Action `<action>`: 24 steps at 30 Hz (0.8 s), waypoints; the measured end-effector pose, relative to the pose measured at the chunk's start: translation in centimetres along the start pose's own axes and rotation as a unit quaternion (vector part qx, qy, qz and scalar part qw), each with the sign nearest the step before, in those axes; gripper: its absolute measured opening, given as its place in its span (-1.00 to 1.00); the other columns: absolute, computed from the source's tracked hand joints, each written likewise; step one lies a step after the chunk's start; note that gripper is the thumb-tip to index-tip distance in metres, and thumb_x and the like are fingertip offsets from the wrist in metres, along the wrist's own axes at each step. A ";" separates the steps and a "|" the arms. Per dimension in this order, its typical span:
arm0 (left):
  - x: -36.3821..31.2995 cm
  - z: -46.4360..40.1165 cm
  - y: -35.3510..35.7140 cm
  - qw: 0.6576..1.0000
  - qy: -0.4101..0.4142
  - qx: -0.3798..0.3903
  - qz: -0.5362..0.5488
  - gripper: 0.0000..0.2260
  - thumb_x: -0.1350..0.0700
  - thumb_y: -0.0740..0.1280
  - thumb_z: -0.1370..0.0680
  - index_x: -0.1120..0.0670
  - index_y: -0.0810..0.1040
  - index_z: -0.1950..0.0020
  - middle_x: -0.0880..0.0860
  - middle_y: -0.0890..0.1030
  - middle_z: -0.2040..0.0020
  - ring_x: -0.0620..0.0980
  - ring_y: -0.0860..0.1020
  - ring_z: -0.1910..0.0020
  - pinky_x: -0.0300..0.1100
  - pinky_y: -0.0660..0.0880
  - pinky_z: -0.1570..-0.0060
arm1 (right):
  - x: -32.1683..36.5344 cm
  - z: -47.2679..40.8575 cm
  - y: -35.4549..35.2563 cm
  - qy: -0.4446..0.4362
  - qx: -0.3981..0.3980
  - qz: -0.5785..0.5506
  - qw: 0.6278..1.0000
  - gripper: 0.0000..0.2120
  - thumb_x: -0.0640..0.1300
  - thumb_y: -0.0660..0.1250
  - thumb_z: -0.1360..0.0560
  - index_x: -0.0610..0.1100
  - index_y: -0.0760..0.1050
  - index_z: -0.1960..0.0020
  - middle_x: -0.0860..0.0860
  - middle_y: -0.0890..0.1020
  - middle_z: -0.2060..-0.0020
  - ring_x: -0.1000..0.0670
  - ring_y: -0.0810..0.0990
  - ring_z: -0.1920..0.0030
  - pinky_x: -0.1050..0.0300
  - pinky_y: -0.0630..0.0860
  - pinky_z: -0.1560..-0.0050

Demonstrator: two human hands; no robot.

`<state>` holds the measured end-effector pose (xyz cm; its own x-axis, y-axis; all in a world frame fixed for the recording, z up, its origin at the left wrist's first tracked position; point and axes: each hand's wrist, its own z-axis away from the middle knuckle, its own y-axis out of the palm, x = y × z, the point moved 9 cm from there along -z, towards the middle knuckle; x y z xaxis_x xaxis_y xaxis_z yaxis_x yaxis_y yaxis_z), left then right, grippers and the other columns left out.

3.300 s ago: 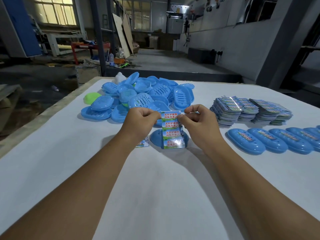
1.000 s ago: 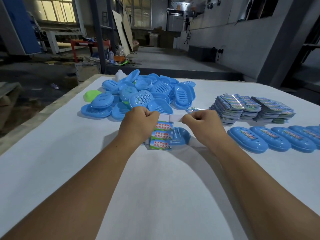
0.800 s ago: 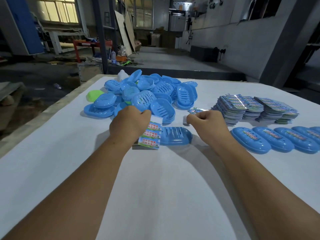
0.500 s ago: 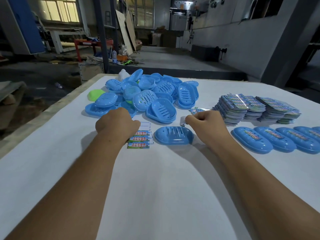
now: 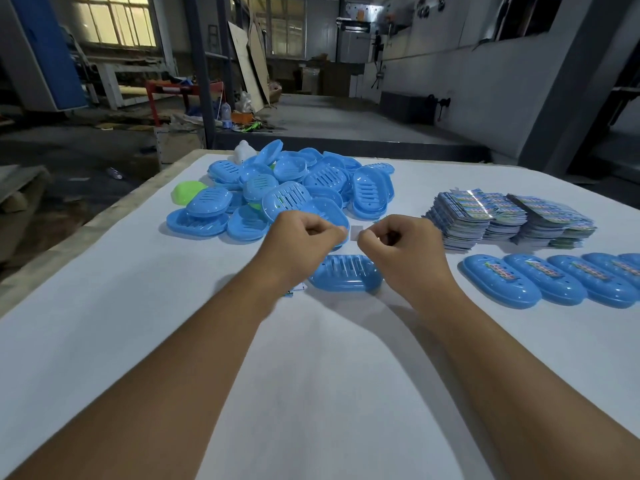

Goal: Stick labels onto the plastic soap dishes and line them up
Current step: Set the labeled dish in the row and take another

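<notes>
A small peeled label (image 5: 354,233), seen from its pale back, is stretched between my two hands above a blue soap dish (image 5: 346,278) that lies slotted side up on the white table (image 5: 311,375). My left hand (image 5: 304,242) pinches its left end and my right hand (image 5: 398,242) pinches its right end. The label sheet (image 5: 294,289) lies on the table, mostly hidden under my left wrist.
A heap of blue soap dishes (image 5: 287,192) with a green one (image 5: 187,191) sits behind my hands. Stacks of label sheets (image 5: 502,216) stand at the right. A row of labelled blue dishes (image 5: 554,278) runs along the right side.
My left hand laid the label sheet on the table and came back up to the right hand. Both hands now hold the single label over the dish.
</notes>
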<state>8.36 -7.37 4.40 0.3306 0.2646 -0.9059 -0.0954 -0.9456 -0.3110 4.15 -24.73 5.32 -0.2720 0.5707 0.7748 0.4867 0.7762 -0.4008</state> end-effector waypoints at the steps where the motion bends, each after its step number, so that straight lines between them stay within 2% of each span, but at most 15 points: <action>1: 0.2 0.1 0.6 1.000 -0.004 0.013 0.019 -0.76 -0.06 0.50 -0.46 0.09 0.68 0.26 -0.18 0.42 0.54 -0.21 0.32 0.56 -0.41 0.27 0.53 | 0.0 0.0 0.1 -0.004 0.002 0.001 1.000 -0.77 0.14 0.32 -0.29 0.02 0.52 0.43 0.11 0.47 0.53 0.14 0.37 0.46 0.16 0.37 0.33; 6: 0.7 0.1 1.5 0.998 -0.010 0.026 0.048 -0.81 0.00 0.48 -0.51 0.08 0.72 0.21 -0.16 0.50 0.47 -0.24 0.36 0.52 -0.44 0.30 0.47 | -0.1 0.0 0.3 -0.014 0.009 0.013 1.000 -0.79 0.02 0.42 -0.36 -0.02 0.54 0.40 0.13 0.47 0.52 0.13 0.37 0.45 0.17 0.35 0.34; 9: 0.5 0.3 1.6 0.998 -0.010 0.033 0.055 -0.85 0.04 0.46 -0.54 0.05 0.73 0.20 -0.20 0.47 0.53 -0.26 0.36 0.57 -0.48 0.27 0.51 | -0.3 -0.1 0.4 -0.013 0.012 0.018 1.000 -0.79 0.02 0.44 -0.36 -0.02 0.55 0.40 0.13 0.46 0.52 0.13 0.36 0.46 0.18 0.34 0.35; 12: 0.5 0.5 1.6 0.998 -0.016 0.033 0.046 -0.86 0.07 0.43 -0.57 0.10 0.71 0.12 -0.21 0.41 0.59 -0.25 0.34 0.64 -0.50 0.21 0.59 | -0.4 -0.1 0.6 -0.018 0.018 0.018 1.000 -0.77 0.00 0.44 -0.38 -0.01 0.53 0.41 0.16 0.47 0.54 0.15 0.36 0.47 0.21 0.34 0.37; 15: 0.6 0.5 1.2 0.999 -0.024 0.023 0.034 -0.86 0.06 0.44 -0.56 0.11 0.72 0.09 -0.20 0.42 0.61 -0.25 0.36 0.64 -0.50 0.22 0.59 | 0.0 -0.1 0.9 -0.049 0.041 0.015 0.998 -0.72 -0.04 0.43 -0.45 -0.01 0.52 0.42 0.14 0.48 0.54 0.15 0.37 0.47 0.22 0.34 0.36; 19: 1.1 0.5 0.5 0.998 -0.058 0.017 0.016 -0.82 -0.12 0.48 -0.49 -0.02 0.74 0.14 -0.16 0.34 0.61 -0.17 0.26 0.66 -0.35 0.22 0.61 | 1.2 0.3 1.3 -0.126 0.063 0.050 0.989 -0.77 -0.02 0.44 -0.53 -0.14 0.67 0.22 0.02 0.57 0.40 0.13 0.42 0.43 0.31 0.31 0.36; 24: 1.6 0.4 0.3 0.995 -0.085 0.016 0.042 -0.78 -0.13 0.51 -0.45 0.02 0.74 0.15 -0.13 0.34 0.60 -0.17 0.25 0.66 -0.38 0.21 0.62 | 1.5 0.4 1.4 -0.120 0.076 0.021 0.990 -0.89 -0.06 0.44 -0.54 -0.04 0.72 0.12 0.11 0.61 0.32 0.14 0.45 0.45 0.38 0.33 0.36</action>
<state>8.53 -7.13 2.74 0.1558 0.2156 -0.9640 -0.1469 -0.9600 -0.2384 4.04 -22.72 5.72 -0.4534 0.6359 0.6246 0.3757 0.7718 -0.5131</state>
